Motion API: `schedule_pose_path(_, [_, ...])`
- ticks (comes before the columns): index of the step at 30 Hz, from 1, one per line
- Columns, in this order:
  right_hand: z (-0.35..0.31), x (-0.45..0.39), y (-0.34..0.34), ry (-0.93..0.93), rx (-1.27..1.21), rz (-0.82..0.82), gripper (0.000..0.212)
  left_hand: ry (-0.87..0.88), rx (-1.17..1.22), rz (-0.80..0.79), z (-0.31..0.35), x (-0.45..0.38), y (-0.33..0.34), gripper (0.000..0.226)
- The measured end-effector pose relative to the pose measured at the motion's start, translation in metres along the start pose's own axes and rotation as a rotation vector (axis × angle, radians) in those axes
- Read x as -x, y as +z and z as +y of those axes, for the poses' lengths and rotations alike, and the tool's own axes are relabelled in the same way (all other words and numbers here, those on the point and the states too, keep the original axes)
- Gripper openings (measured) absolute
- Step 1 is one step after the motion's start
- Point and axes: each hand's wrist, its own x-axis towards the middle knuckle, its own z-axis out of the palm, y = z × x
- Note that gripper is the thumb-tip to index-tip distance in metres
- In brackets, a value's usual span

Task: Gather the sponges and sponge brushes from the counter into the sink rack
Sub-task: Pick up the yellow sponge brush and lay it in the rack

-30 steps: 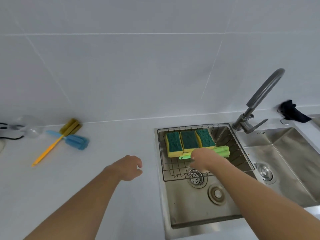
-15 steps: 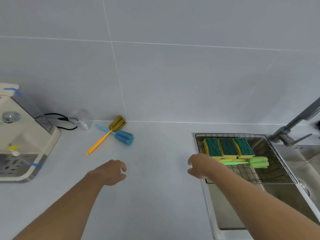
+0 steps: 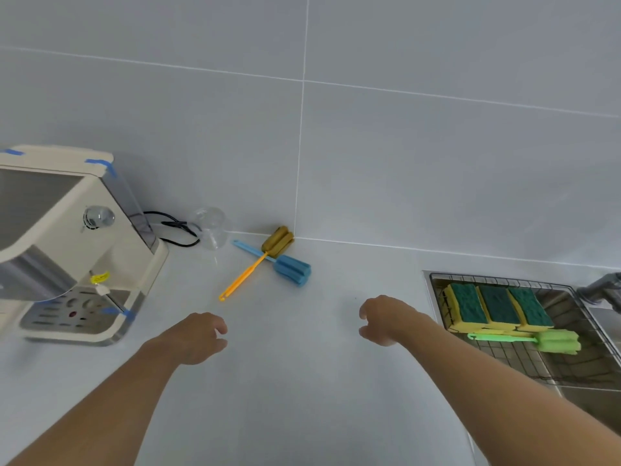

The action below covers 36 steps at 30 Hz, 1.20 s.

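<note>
Remaining on counter [image 3: 302, 381] near wall: blue sponge brush [image 3: 291, 266] crossed with orange-handled sponge brush [image 3: 258, 260]. Judged light, foam heads soft; best pinched by stiff handles. Left hand [image 3: 196, 338] and right hand [image 3: 386, 319] loosely curled, empty. Sink rack [image 3: 504, 356] already holding sponges.

Cream appliance [image 3: 67, 237] beside clear cup [image 3: 210, 227]; faucet [image 3: 601, 290] far right.
</note>
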Motion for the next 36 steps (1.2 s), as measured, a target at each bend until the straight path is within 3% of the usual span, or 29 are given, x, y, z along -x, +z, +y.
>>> schedule_pose_path(9, [-0.025,-0.046,-0.033,-0.053,-0.134,0.051,0.05,0.065,0.331,0.247,-0.016,-0.032,-0.014,0.015])
schedule_pose_path(16, [-0.04,-0.092,-0.052,-0.044,-0.529,0.109,0.048,-0.131,0.64,0.492,-0.024,-0.056,-0.006,0.009])
schedule_pose_path(20, [-0.05,-0.125,-0.057,-0.016,-0.672,0.114,0.051,-0.157,0.651,0.481,-0.026,-0.072,0.002,0.015])
schedule_pose_path(27, [-0.078,-0.182,-0.071,-0.031,-0.713,0.097,0.065,-0.101,0.535,0.468,-0.029,-0.093,0.011,0.03])
schedule_pose_path(36, [-0.1,-0.219,-0.076,-0.045,-0.815,0.017,0.06,-0.052,0.443,0.425,-0.029,-0.109,0.003,0.029])
